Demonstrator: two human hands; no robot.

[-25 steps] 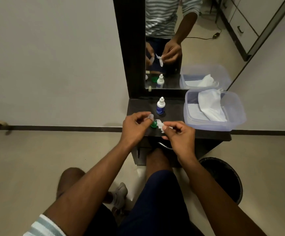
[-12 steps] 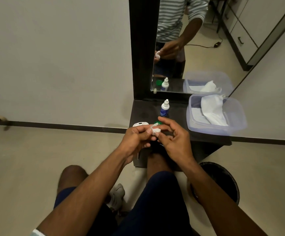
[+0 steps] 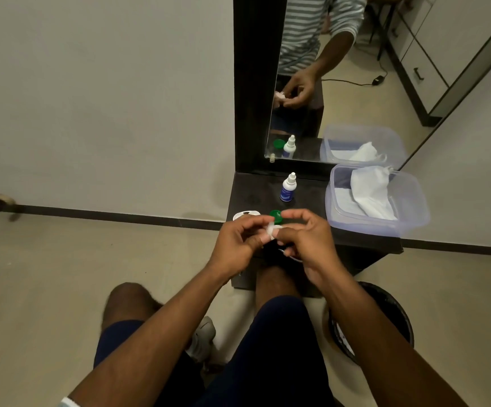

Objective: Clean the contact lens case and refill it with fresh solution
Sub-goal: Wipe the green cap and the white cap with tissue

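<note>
Clear tub point(image 3: 411, 207) of tissues, dropper bottle point(image 3: 287, 189) behind both hands point(image 3: 270, 239).

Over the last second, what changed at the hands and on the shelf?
Both hands drew together and lifted off the shelf edge toward the body. The left hand and right hand now pinch the small white piece between them; what it is I cannot tell. The green cap and white case, earlier partly covered, now show on the shelf. The solution bottle, tissue tub and bin stayed put.

Bare forearms, striped sleeve cuff point(image 3: 68, 402) at left elbow, navy shorts point(image 3: 270, 348), perhaps a grey sandal point(image 3: 203, 336)
</note>
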